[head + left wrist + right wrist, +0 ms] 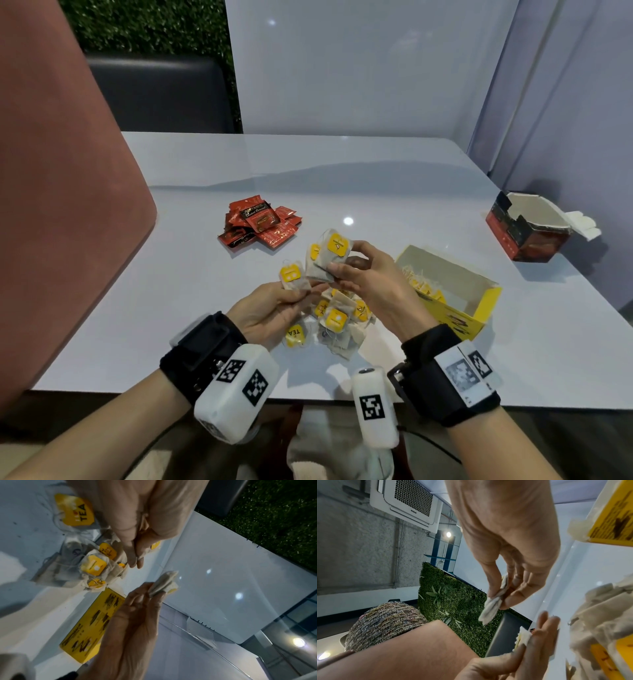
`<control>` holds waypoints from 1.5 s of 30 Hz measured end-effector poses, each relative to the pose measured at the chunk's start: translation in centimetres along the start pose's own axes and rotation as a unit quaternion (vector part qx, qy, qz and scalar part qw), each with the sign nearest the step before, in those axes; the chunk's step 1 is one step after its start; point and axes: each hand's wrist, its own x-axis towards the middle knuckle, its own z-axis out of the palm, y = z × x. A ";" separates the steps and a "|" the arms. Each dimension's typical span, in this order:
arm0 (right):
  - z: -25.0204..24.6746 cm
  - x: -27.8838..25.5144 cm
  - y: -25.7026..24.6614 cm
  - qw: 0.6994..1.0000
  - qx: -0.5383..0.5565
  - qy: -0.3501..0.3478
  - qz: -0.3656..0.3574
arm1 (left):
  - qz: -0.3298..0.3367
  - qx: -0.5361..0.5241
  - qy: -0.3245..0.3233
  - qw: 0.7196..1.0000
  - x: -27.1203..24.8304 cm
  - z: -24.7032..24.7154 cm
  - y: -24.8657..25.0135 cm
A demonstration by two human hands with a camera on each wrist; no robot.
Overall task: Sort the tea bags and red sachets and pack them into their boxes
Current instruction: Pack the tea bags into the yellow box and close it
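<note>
My left hand [274, 308] pinches one tea bag [293, 277] with a yellow tag, held just above the table. My right hand [356, 270] grips a small stack of tea bags [329, 253] by their lower edge, right beside the left hand's bag. In the right wrist view that stack [494, 605] sits between thumb and fingers. Below both hands lies a loose pile of tea bags [337, 322]. The open yellow tea box [455, 308], with several bags inside, lies to the right. Red sachets [262, 226] are heaped behind the hands. The open red box [527, 236] stands far right.
A white table [376, 178] carries everything, and its front edge runs just under my wrists. A pink chair back [61, 205] rises at the left edge. White partition panels [359, 68] close off the back and right. One tagged bag marked TEA [75, 511] lies apart from the pile.
</note>
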 end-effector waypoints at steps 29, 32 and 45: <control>2.8 1.6 0.2 0.962 -0.271 0.001 -0.040 | 0.010 0.014 0.008 1.000 -0.7 -0.4 0.1; 3.0 1.6 0.6 0.951 -0.306 -0.020 -0.030 | -0.011 0.014 -0.028 0.999 -0.7 -0.4 0.2; 3.9 1.6 1.5 0.870 -0.481 -0.017 -0.106 | 0.067 0.092 0.064 0.991 -2.0 -2.5 2.8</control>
